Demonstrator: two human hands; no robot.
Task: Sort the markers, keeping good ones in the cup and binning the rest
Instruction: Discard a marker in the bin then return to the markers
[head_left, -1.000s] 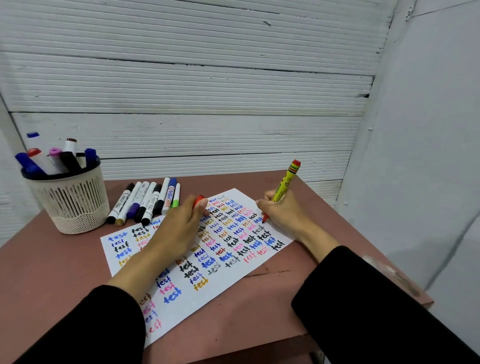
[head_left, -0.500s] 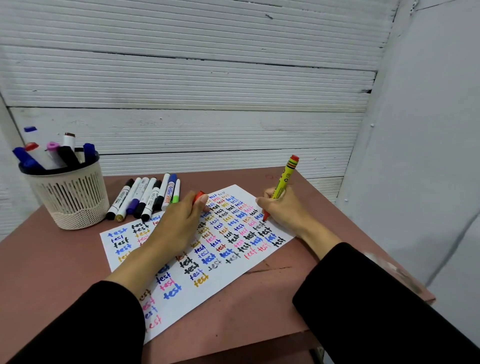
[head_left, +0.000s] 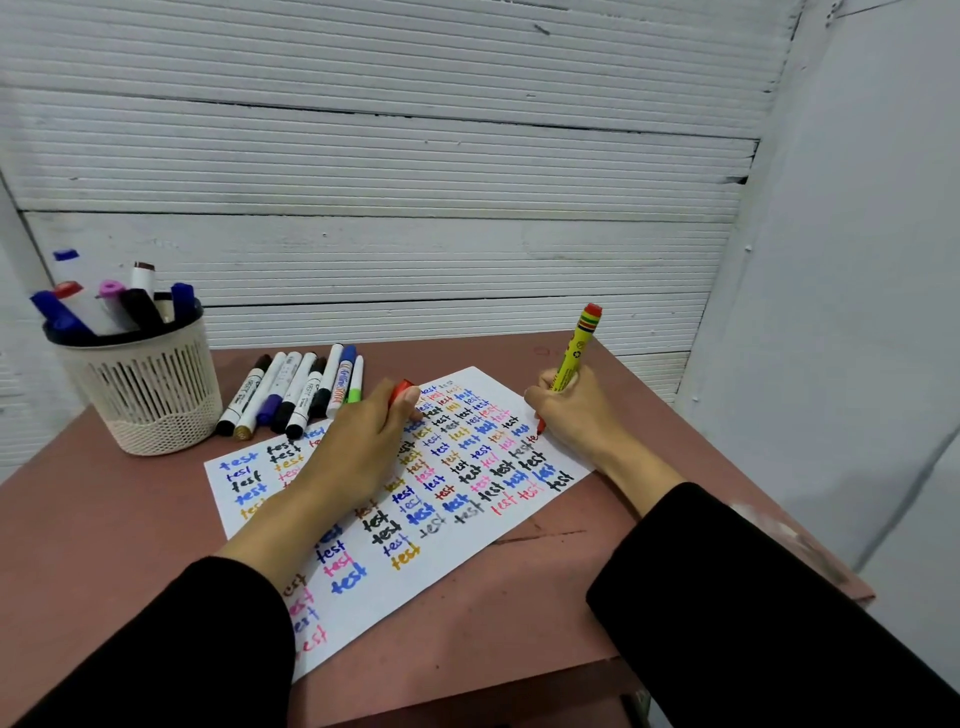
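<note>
Right hand (head_left: 574, 410) grips the marker (head_left: 571, 364) to test its tip on the paper (head_left: 452, 540); left hand (head_left: 363, 441) pins the sheet, pinching the red cap (head_left: 401, 389).

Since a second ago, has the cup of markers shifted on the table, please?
No. The cup keeps its spot left of the loose markers; only the camera view tilted.

Left hand (head_left: 358, 441) mid-frame, palm down, fingers curled; right hand (head_left: 576, 410) right of centre, fingers pinched. Both forearms black-sleeved.
</note>
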